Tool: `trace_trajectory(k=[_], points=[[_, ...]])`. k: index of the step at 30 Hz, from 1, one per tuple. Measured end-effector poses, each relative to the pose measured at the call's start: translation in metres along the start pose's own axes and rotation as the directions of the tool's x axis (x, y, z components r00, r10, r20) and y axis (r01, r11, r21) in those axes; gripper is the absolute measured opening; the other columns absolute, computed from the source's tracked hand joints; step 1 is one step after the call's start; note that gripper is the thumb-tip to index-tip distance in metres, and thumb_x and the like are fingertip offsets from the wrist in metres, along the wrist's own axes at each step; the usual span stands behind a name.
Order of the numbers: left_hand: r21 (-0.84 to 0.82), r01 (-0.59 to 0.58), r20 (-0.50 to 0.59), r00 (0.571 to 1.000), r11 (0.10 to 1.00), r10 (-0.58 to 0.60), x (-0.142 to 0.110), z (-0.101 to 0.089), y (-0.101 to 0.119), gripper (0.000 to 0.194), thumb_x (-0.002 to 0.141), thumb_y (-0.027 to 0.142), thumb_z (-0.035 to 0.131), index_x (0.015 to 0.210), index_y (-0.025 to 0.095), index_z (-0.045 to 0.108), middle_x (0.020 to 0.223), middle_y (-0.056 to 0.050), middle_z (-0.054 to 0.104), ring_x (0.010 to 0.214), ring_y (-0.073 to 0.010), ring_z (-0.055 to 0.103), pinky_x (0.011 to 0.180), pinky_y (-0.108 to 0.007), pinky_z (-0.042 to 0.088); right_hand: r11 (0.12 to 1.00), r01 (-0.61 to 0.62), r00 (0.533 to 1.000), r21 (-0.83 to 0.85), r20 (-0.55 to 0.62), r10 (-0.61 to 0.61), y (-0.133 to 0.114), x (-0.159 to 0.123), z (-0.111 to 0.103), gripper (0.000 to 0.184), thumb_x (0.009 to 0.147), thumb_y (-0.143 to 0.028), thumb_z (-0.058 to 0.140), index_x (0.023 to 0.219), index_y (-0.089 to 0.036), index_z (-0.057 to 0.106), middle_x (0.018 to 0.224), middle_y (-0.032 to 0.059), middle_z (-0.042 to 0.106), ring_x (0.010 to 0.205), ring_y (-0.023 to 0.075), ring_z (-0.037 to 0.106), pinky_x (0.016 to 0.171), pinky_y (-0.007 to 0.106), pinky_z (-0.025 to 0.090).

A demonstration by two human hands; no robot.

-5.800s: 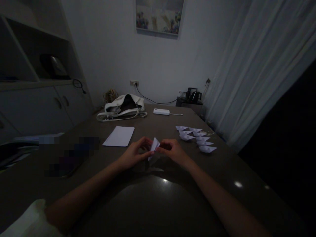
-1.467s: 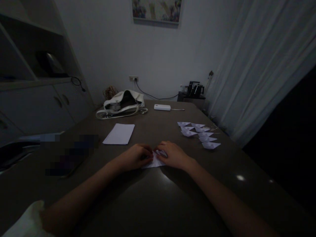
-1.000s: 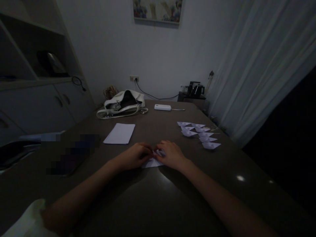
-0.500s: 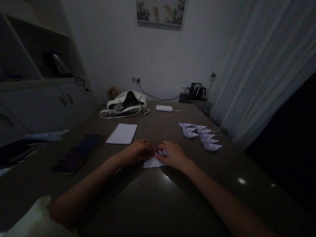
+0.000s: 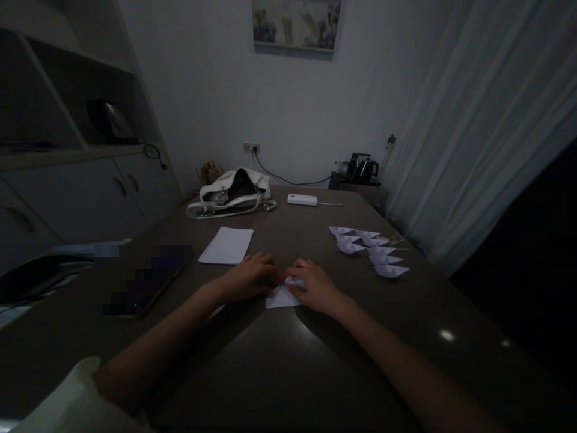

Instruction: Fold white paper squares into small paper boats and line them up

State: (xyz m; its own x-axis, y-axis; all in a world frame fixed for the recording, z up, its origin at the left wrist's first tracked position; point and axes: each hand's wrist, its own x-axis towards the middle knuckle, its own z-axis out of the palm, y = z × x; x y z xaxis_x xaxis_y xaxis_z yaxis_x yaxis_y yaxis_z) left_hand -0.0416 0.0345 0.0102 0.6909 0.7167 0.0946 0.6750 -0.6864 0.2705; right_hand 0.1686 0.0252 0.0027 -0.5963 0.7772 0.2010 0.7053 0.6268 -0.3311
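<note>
Both hands' fingers (image 5: pixel 295 291) apparently pinch the folded paper (image 5: pixel 283 298) on the table (image 5: pixel 279 373).

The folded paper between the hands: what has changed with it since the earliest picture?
The folded paper went down from upright to flatter, spread on the table. Left hand and right hand still touch it. Paper boats, sheet stack and bag stayed.

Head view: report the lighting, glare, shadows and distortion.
Head view: dim overall, near black right of the curtain; small bright glare spots on the glossy table, right of the right forearm; soft shadows near the left hand and right hand; forearms stretched toward the lower corners; blocky pixelation over the dark object at left; fine creases in the folded paper hard to read.
</note>
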Motion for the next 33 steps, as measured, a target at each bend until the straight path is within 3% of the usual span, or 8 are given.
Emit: trace_trajectory(k=[4,8,13,19,29,33], points=[[0.011,0.052,-0.009,0.999,0.999,-0.052,-0.002,0.0,0.0,0.022,0.075,0.033,0.068,0.093,0.023,0.061,0.099,-0.003,0.055,0.098,-0.0244,0.047,0.077,-0.033,0.034,0.999,-0.014,1.0,0.03,-0.003,0.014,0.0,0.0,0.004,0.025,0.081,-0.017,0.06,0.101,-0.03,0.067,0.099,0.0033,0.054,0.095,0.0177,0.049,0.078,0.029,0.035],[-0.014,0.111,0.003,0.994,0.994,-0.111,-0.003,0.001,-0.001,0.027,0.073,0.038,0.068,0.089,0.019,0.057,0.097,-0.003,0.055,0.096,-0.0242,0.047,0.075,-0.032,0.034,0.996,-0.012,0.999,-0.09,-0.037,0.009,-0.003,-0.002,0.003,0.021,0.081,-0.024,0.062,0.096,-0.035,0.07,0.1,0.0031,0.055,0.096,0.0203,0.047,0.077,0.032,0.032],[-0.028,0.107,0.023,0.994,0.994,-0.106,-0.004,-0.002,0.003,0.025,0.075,0.04,0.066,0.088,0.02,0.057,0.096,-0.003,0.055,0.096,-0.024,0.047,0.075,-0.032,0.034,0.974,-0.078,0.995,-0.212,-0.08,0.062,-0.007,-0.006,-0.004,0.02,0.083,-0.039,0.058,0.098,-0.035,0.071,0.098,0.0051,0.055,0.094,0.0224,0.046,0.077,0.035,0.03],[-0.033,0.075,0.036,0.997,0.997,-0.074,-0.006,-0.006,0.008,0.022,0.08,0.037,0.062,0.099,0.026,0.06,0.098,-0.003,0.054,0.097,-0.0241,0.048,0.077,-0.033,0.034,0.955,-0.121,0.991,-0.272,-0.093,0.099,-0.01,-0.009,-0.005,0.025,0.082,-0.04,0.056,0.103,-0.035,0.068,0.102,0.0056,0.056,0.097,0.0242,0.047,0.079,0.038,0.03],[0.029,0.059,0.08,0.995,0.998,-0.062,-0.004,-0.001,0.001,0.036,0.082,0.039,0.059,0.117,0.037,0.057,0.099,-0.003,0.053,0.094,-0.0241,0.046,0.079,-0.034,0.035,0.959,-0.164,0.986,-0.231,-0.069,0.152,-0.008,-0.008,-0.005,0.032,0.079,-0.046,0.059,0.106,-0.032,0.067,0.114,0.007,0.056,0.105,0.0275,0.048,0.083,0.043,0.033],[0.019,0.058,0.082,0.995,0.998,-0.059,-0.005,-0.001,0.002,0.036,0.083,0.037,0.059,0.119,0.038,0.055,0.101,-0.004,0.052,0.097,-0.0248,0.046,0.08,-0.036,0.036,0.952,-0.271,0.961,-0.143,-0.105,0.257,0.002,-0.005,-0.005,0.04,0.075,-0.049,0.063,0.102,-0.019,0.065,0.103,0.0095,0.062,0.096,0.0247,0.055,0.078,0.036,0.038]])
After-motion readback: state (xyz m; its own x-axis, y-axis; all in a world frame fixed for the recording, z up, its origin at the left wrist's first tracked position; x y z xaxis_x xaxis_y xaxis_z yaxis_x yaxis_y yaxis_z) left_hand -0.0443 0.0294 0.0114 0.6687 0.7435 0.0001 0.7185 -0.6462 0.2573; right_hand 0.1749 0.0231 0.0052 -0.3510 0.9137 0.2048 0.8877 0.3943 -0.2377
